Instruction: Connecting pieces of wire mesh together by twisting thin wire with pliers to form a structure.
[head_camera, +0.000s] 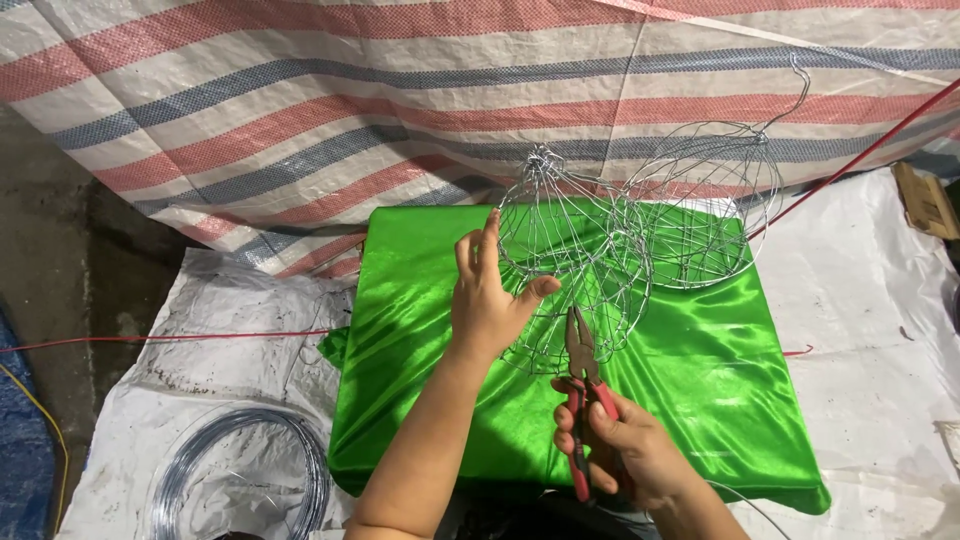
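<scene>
Left hand (488, 300) is raised over the green satin cloth (420, 330), fingers spread fairly wide, thumb and fingertips touching the left side of a rounded wire frame (575, 260). That frame sits near the middle of the view; its ribs gather in a twisted knot at its 12 o'clock end, and its long axis runs from there down towards 6 o'clock, tilted slightly to the right.

Right hand (625, 450), at about 5 o'clock from the frame, is closed round the red handles of a pair of pliers (582, 400). These stand nearly upright, nose pointing to 12 o'clock, with the tips at the frame's lower wires; whether they grip a wire cannot be told.

A coil of bare wire (240, 470) lies at far left, at about 8 o'clock from the cloth, on white plastic sheeting (870, 330). A thin red cord (160, 338) runs across the sheeting. A striped tarpaulin (300, 120) hangs behind. A second wire frame (715, 205), with a hook on top, stands at 2 o'clock, just beside the first. A piece of cardboard (925, 200) lies at the right edge.
</scene>
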